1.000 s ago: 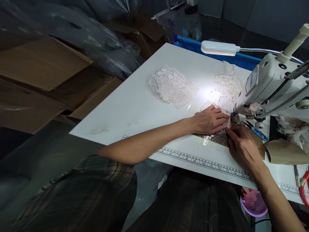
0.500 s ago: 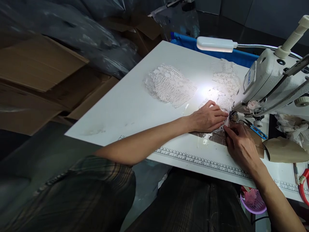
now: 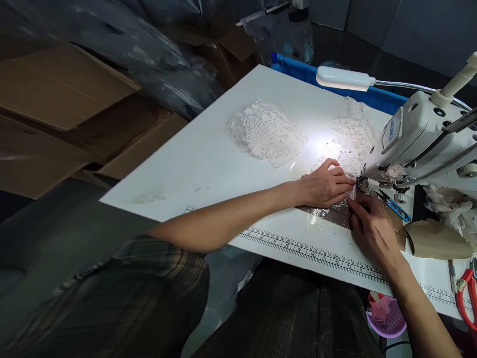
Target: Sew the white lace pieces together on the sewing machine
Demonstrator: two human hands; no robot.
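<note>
White lace (image 3: 356,132) runs from behind the sewing machine's needle area down under my hands. My left hand (image 3: 325,186) lies flat over it, fingers stretched toward the presser foot (image 3: 359,183). On the near side of the foot, my right hand (image 3: 374,226) has its fingers curled, thumb and forefinger closed at the lace's edge; the grip itself is partly hidden. The white sewing machine (image 3: 413,124) stands over the work. A separate heap of white lace (image 3: 272,134) rests farther left on the table.
Blue thread snips (image 3: 397,206) lie right of the needle, beside a brown curved sheet (image 3: 437,239). Red-handled scissors (image 3: 464,296) are at the right edge. A lit lamp (image 3: 345,78) hangs above the white table (image 3: 208,164). A purple basket (image 3: 389,320) sits below; cardboard boxes (image 3: 63,89) stand left.
The view has shifted slightly, so the machine and lamp sit a little lower and farther right. Both hands keep nearly the same place and pose at the lace.
</note>
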